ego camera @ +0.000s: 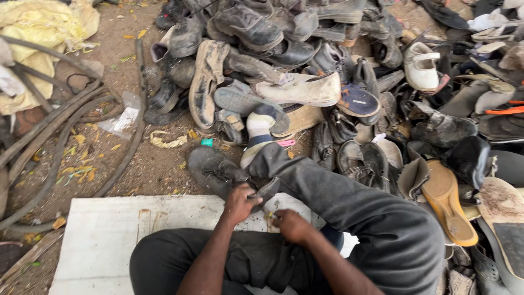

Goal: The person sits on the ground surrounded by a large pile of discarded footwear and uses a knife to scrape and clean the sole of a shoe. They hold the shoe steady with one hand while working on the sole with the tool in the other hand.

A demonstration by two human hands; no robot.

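Two hands point(238, 203) point(292, 225) gripping dusty shoe point(218, 170), toe up-left

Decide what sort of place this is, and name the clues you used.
Probably an outdoor shoe-repair spot: a big heap of worn shoes on bare dirt ground, and the left hand and right hand working on a dark shoe.

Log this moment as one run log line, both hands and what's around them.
left hand: grips dark shoe | right hand: at shoe's edge | seat: white board | ahead: shoe pile
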